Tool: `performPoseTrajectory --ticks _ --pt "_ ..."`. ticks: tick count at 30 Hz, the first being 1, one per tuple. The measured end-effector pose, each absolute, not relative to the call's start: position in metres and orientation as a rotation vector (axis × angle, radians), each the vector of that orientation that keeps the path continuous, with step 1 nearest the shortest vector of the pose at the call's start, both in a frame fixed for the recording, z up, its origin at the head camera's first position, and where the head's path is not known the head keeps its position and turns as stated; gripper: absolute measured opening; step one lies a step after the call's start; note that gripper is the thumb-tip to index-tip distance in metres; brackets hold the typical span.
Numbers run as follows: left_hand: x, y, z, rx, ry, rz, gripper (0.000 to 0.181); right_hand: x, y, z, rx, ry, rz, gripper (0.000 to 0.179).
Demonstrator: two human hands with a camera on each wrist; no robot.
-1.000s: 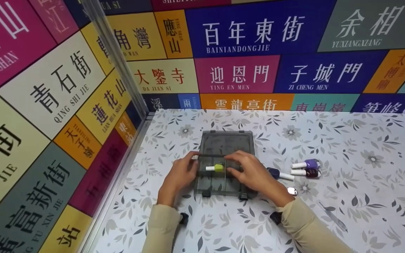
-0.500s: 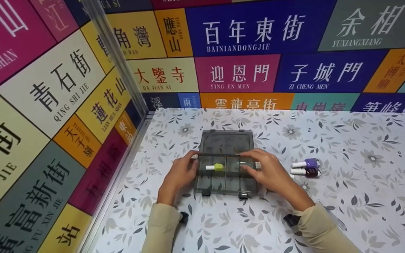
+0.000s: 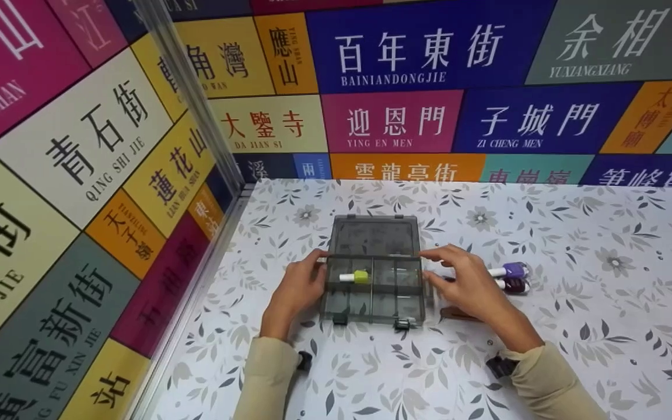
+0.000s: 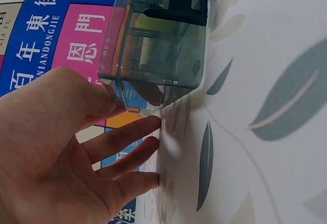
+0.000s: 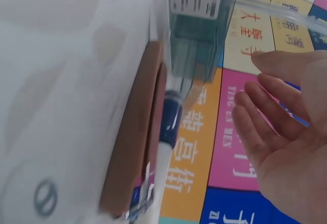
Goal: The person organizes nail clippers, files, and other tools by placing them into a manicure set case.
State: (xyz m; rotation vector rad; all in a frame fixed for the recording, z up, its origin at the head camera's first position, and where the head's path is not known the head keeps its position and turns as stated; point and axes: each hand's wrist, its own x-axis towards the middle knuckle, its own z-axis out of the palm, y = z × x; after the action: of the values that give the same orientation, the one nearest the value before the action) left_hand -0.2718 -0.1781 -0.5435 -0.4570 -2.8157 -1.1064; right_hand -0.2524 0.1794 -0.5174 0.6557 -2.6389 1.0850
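A smoky clear plastic compartment box (image 3: 354, 306) lies on the table with its lid (image 3: 375, 233) folded back. Inside its left half rests a nail polish bottle (image 3: 360, 276), yellow-green with a white cap. My left hand (image 3: 298, 289) is at the box's left side; in the left wrist view its thumb touches the box's corner and its other fingers spread below it. My right hand (image 3: 473, 286) hovers just off the box's right side, fingers loosely extended and holding nothing. Below it lies a brown, bar-shaped object (image 5: 135, 132), beside a navy nail polish bottle (image 5: 170, 119).
Right of my right hand lie a purple nail polish bottle (image 3: 515, 270) and a dark red one (image 3: 515, 285), their white caps partly covered by the hand. A flower-patterned cloth (image 3: 610, 326) covers the table. Walls with coloured signs (image 3: 394, 122) stand behind and at left.
My right hand has moved right, from over the box's right half to just beside it, uncovering the right compartments. The brown object has come into view. My left hand stays by the box.
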Motion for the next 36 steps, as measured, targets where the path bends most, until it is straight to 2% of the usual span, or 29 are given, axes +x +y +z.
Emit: performPoseTrajectory --ticks 14,36 --pt "-0.271 -0.182 -0.544 -0.474 -2.817 -1.117 0.031 -0.25 0.208 -0.53 0.591 -2.723 1.041 0.034" --pt "-0.27 -0.183 -0.543 -0.443 -2.84 -1.146 0.033 -0.247 0.224 -0.533 0.577 -2.909 0.908 0.041"
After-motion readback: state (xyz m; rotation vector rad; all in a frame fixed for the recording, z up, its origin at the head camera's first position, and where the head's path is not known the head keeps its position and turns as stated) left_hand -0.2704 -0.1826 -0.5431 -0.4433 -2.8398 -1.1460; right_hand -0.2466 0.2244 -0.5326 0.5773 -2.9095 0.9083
